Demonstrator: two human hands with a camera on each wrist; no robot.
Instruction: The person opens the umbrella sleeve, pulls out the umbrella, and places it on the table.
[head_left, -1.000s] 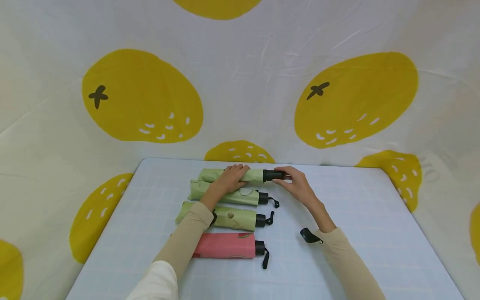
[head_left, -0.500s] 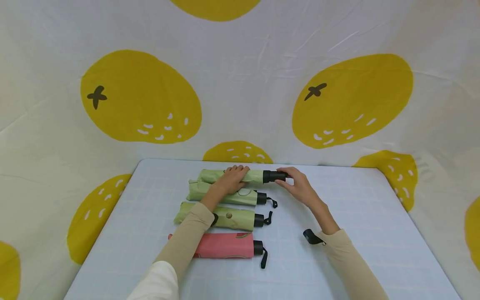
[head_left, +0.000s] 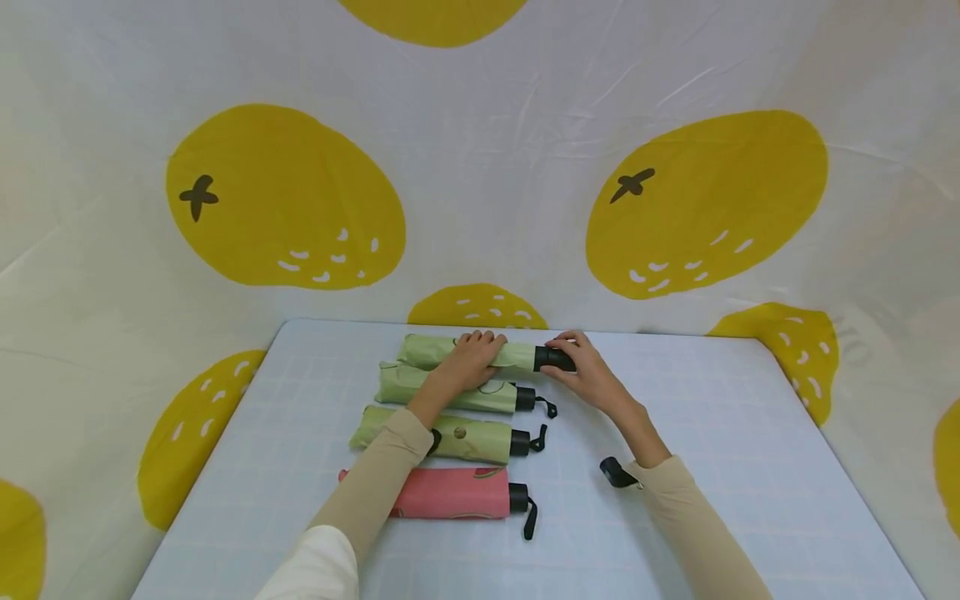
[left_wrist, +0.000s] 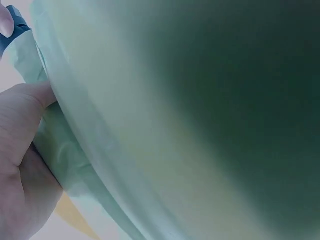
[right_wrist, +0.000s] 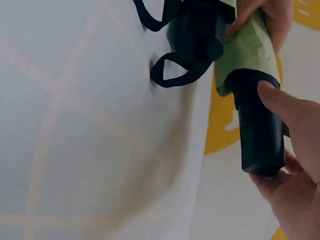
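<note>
The farthest folded umbrella [head_left: 517, 356] is light green with a black handle. My left hand [head_left: 468, 362] grips its fabric near the middle. My right hand [head_left: 588, 375] holds the black handle [right_wrist: 260, 130] between thumb and fingers, with the thumb on its side in the right wrist view. Just nearer lies a second green umbrella [head_left: 405, 383], partly under my left wrist. Blurred green fabric [left_wrist: 125, 125] fills most of the left wrist view, with the left thumb [left_wrist: 37, 95] at its edge.
Toward me lie another green umbrella [head_left: 480, 437] and a red one [head_left: 457, 493], both crossed by my left sleeve. Their black handles and wrist loops point right. The pale table [head_left: 712, 467] meets a curtain [head_left: 495, 208] printed with yellow fruit at the back.
My right hand has slid left along the handle, closer to the fabric. The left hand and the far umbrella have shifted slightly right. The other umbrellas stay where they were.
</note>
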